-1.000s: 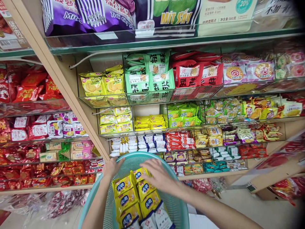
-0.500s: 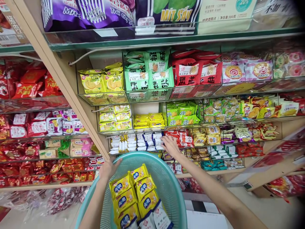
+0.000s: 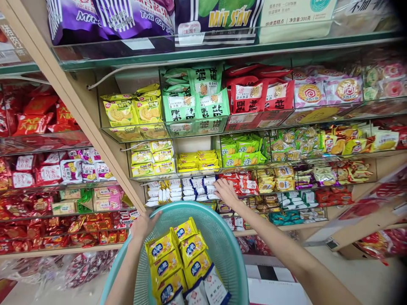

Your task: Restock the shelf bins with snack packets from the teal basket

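Observation:
My left hand (image 3: 143, 226) grips the rim of a teal plastic basket (image 3: 233, 237), thumb lying over the edge. Inside the basket lie several yellow snack packets (image 3: 168, 264) in two columns, with a few white-and-blue packets (image 3: 214, 284) at the near end. On a low shelf, my right hand (image 3: 225, 190) reaches to the right end of a row of small white-and-blue packets (image 3: 199, 188), its fingers bent and touching them. Its fingertips are partly hidden, so a firm hold on a packet cannot be made out. Red packets (image 3: 246, 183) sit just beside that hand.
Glass-fronted shelves (image 3: 190, 131) rise ahead, divided into compartments of snacks. A wooden upright (image 3: 92, 127) stands to the left. Large bags (image 3: 219, 21) fill the top shelf. Plastic-wrapped bags (image 3: 85, 269) lie low on the left, and a white box (image 3: 273, 292) sits behind the basket.
The view shifts slightly, and the upper shelves slide a little left in it. My right hand stays at the white-and-blue packets, and my left stays on the basket rim.

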The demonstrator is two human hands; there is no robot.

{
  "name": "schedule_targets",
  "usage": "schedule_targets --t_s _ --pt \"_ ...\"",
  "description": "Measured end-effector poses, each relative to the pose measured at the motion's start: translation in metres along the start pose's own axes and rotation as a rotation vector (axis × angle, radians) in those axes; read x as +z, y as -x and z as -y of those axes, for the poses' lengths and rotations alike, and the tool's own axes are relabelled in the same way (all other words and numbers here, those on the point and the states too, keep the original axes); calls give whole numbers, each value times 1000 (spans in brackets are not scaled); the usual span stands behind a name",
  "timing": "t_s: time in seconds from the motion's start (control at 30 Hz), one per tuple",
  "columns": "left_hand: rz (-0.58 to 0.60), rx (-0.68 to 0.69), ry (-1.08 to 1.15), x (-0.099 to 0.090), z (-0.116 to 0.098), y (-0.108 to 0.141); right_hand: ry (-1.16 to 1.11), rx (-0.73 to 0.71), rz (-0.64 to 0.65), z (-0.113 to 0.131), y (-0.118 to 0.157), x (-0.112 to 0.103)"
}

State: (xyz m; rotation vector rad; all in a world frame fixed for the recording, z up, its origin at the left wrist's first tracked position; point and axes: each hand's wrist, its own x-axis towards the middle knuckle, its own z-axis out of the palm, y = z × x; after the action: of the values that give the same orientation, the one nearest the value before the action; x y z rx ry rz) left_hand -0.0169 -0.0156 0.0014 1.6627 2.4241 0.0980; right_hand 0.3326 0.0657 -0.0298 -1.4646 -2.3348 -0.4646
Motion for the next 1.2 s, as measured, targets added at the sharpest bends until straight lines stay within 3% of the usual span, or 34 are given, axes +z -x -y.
schedule_targets --t_s 0.8,1.2 --pt "12 -11 12 -1 -6 3 -44 -18 37 -3 2 -1" --pt "0 -24 7 -4 -7 10 -247 28 -6 -3 5 -7"
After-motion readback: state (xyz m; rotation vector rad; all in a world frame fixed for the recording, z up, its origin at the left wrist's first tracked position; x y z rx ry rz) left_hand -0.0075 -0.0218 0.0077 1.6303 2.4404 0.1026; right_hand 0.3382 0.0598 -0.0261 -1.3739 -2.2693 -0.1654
